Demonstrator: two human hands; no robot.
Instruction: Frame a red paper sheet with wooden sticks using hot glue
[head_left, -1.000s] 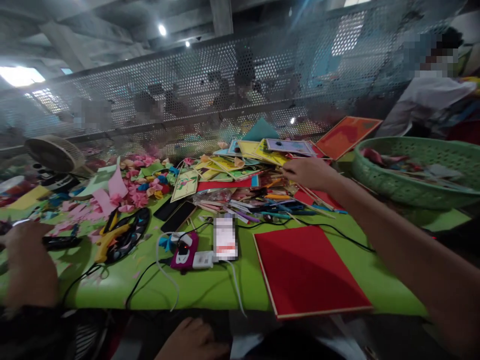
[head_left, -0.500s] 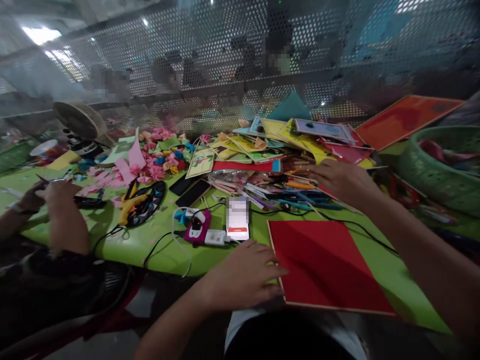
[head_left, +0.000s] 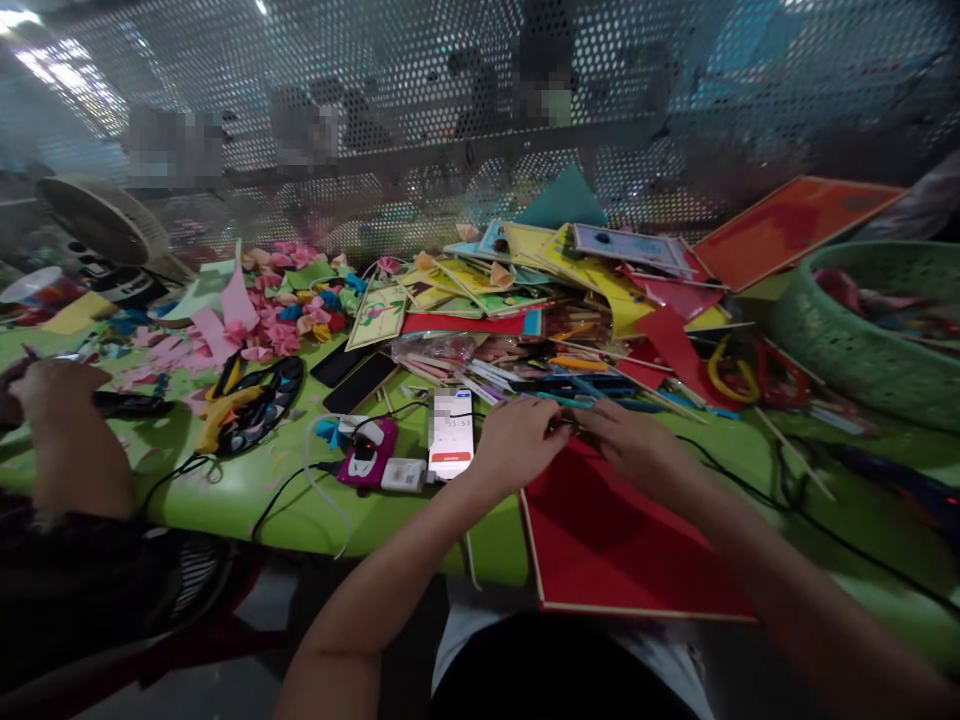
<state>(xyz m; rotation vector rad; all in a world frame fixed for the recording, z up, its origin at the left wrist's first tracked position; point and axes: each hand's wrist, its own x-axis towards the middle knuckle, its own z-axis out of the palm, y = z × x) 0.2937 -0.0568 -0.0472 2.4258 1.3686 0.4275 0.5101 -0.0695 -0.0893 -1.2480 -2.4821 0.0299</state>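
A red board (head_left: 630, 540) with pale wooden strips along its edges lies at the near edge of the green table, in front of my body. Over its far left corner my left hand (head_left: 525, 437) and my right hand (head_left: 626, 440) come together, fingertips nearly touching. The fingers of both are closed in a pinch. Whatever they hold is small, dark and hidden by the fingers. Just left of my left hand lies a lit phone (head_left: 451, 435), with a white plug adapter (head_left: 403, 475) and a purple socket block (head_left: 367, 455) beside it.
Pens and pencils (head_left: 577, 385) lie behind my hands, with a heap of framed cards (head_left: 480, 285) beyond. Yellow-handled scissors (head_left: 733, 372) and a green basket (head_left: 847, 325) stand right. A yellow glue gun (head_left: 225, 410) and a co-worker's hand (head_left: 56, 385) are left. Black cables (head_left: 750, 485) cross the table.
My right hand has come back from the pile of pencils and cards toward the board. My left hand has moved from the board's left edge up to its far corner, meeting the right.
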